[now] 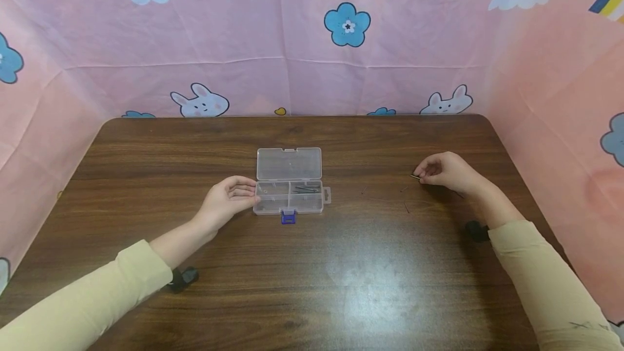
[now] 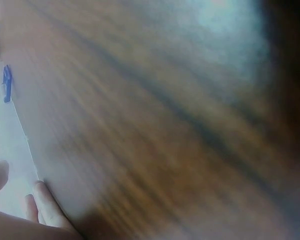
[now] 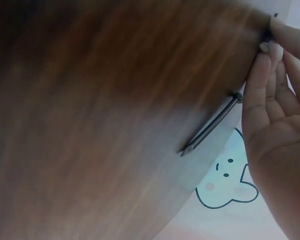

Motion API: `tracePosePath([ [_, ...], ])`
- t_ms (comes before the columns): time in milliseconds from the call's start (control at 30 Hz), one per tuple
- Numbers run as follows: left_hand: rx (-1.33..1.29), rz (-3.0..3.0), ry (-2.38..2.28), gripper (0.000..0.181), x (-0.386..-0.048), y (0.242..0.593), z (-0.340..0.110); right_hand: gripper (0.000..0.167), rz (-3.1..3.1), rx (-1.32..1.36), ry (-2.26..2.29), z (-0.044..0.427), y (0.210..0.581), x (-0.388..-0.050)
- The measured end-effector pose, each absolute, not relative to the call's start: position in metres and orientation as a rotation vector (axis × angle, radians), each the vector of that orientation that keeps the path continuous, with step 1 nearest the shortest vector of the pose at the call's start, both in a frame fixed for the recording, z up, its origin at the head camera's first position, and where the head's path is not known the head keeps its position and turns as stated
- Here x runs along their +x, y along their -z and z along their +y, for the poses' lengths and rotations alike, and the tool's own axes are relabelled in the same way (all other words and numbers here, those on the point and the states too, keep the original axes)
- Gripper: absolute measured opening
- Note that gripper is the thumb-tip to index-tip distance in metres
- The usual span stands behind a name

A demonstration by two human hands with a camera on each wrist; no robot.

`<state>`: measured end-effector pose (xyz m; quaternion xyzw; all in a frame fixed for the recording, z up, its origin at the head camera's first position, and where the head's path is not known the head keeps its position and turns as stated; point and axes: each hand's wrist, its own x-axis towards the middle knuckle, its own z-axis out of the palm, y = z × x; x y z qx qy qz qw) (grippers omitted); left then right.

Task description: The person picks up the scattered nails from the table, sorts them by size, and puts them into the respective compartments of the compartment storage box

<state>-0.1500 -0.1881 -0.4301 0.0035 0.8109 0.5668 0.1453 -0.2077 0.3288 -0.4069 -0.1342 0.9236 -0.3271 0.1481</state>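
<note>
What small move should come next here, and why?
Probably carry the thin dark metal nail pinched by the right hand to the clear rectangular plastic box and lay it in the back right compartment: similar grey metal nails lie there, the clear lid is open, and the left hand touches the box's left side.

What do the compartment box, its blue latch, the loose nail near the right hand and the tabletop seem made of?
Box: probably clear, smooth plastic; brown shows through it. Blue latch: likely opaque plastic, evenly coloured. Nail: apparently smooth grey metal, with a pale glint along its shank. Tabletop: wood-look with some sheen, from the grain and bright reflection; solid or laminate, unclear.
</note>
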Motion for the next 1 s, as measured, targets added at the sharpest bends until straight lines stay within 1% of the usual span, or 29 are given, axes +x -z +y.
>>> tracePosePath([
  [533,0.003,2.323,-1.638,0.049,-0.15,0.431,-0.189,0.012,2.69,-0.426,0.889,0.313,0.404,-0.213],
  [1000,-0.002,2.322,-1.632,0.049,-0.149,0.43,-0.188,0.014,2.676,-0.587,1.009,0.264,0.397,-0.22],
])
